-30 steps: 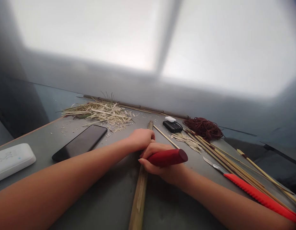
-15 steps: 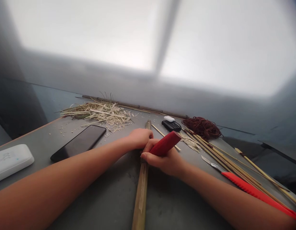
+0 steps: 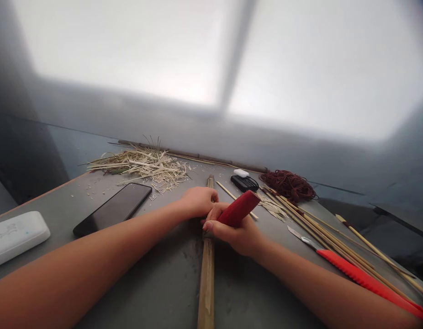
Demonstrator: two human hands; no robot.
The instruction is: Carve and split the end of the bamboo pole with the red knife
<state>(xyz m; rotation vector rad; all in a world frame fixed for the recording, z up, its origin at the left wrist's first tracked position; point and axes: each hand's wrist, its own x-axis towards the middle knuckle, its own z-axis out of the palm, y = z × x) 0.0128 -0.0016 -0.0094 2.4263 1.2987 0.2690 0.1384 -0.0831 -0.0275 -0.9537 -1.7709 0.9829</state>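
Observation:
A bamboo stick (image 3: 206,278) runs from the bottom edge up the middle of the table. My left hand (image 3: 199,201) is closed around its upper part. Just to the right and nearer, my right hand (image 3: 237,230) is wrapped round a red handle (image 3: 239,208) that points up and to the right. The working end of that tool is hidden by the fingers, close to the stick. Both hands touch or nearly touch each other.
Pale shavings (image 3: 146,164) lie beyond a black phone (image 3: 113,208), with a white case (image 3: 19,235) at left. Rightward are a black case (image 3: 245,183), dark red cord (image 3: 289,183), thin sticks (image 3: 321,228) and a red-handled knife (image 3: 362,276). A long pole (image 3: 198,156) lies behind.
The near end of the bamboo stick has swung a little to the right. Both hands keep their hold and have shifted only slightly. The whole view has moved a little.

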